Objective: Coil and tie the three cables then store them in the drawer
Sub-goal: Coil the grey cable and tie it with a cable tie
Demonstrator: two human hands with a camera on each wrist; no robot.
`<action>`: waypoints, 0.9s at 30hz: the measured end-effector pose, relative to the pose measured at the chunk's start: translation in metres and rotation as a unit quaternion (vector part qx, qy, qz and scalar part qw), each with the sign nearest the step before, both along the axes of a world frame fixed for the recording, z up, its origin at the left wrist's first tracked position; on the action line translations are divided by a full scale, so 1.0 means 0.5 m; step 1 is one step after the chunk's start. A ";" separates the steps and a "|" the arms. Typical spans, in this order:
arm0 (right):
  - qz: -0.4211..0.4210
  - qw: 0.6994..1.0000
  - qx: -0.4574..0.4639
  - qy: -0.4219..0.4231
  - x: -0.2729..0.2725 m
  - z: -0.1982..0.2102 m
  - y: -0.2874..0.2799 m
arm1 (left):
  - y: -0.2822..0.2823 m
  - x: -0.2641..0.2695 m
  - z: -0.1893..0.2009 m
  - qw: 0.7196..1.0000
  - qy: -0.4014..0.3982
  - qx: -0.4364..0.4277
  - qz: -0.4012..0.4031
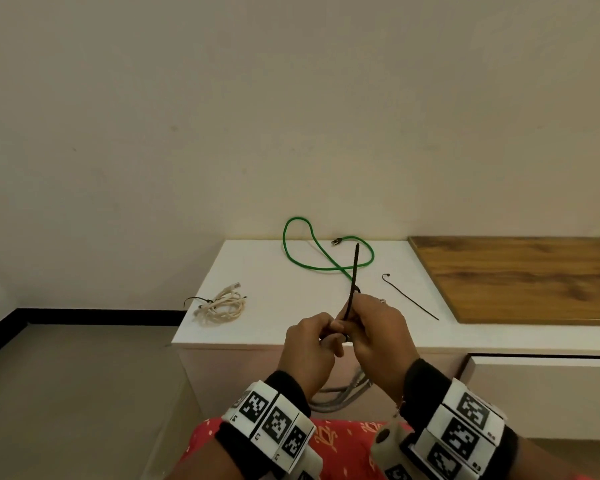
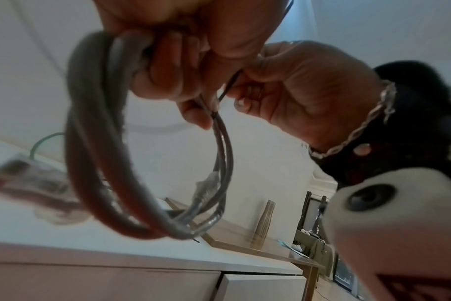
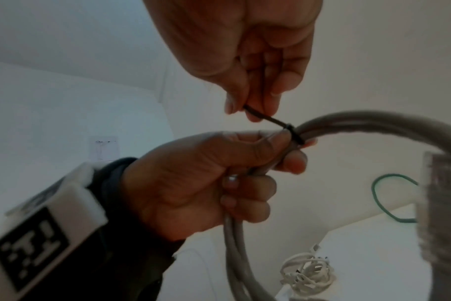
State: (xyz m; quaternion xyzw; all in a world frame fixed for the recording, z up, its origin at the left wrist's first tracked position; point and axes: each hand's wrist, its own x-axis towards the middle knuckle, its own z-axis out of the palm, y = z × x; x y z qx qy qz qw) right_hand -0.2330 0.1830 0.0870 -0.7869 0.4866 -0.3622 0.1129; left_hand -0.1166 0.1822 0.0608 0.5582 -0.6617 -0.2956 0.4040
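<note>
A grey cable [image 1: 340, 396] hangs in a coil in front of the white cabinet [image 1: 291, 327]. My left hand [image 1: 321, 337] grips the coil's top strands. A black zip tie [image 1: 353, 278] is looped round those strands [image 3: 292, 135], and its tail sticks up. My right hand [image 1: 352, 323] pinches the tail close to the loop. On the cabinet top, a green cable [image 1: 326, 258] lies loose at the back. A white cable [image 1: 222, 304] lies at the left, coiled and bound with a black tie. Another black zip tie [image 1: 409, 296] lies to the right.
A wooden board [image 1: 520, 275] covers the surface to the right. Below it is a white drawer front [image 1: 541, 393], slightly ajar. A metal bottle [image 2: 263, 220] stands farther along that surface. Grey floor [image 1: 66, 393] lies to the left.
</note>
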 end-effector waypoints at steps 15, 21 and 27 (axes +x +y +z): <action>0.001 0.910 0.335 -0.246 -0.003 -0.070 -0.102 | -0.100 0.118 -0.012 0.951 0.283 0.113 0.048; -0.009 0.830 0.445 -0.337 0.043 -0.131 -0.190 | -0.195 0.169 -0.070 0.903 0.364 0.197 0.118; -0.015 0.801 0.488 -0.345 0.077 -0.178 -0.317 | -0.286 0.180 -0.133 0.878 0.357 0.237 0.214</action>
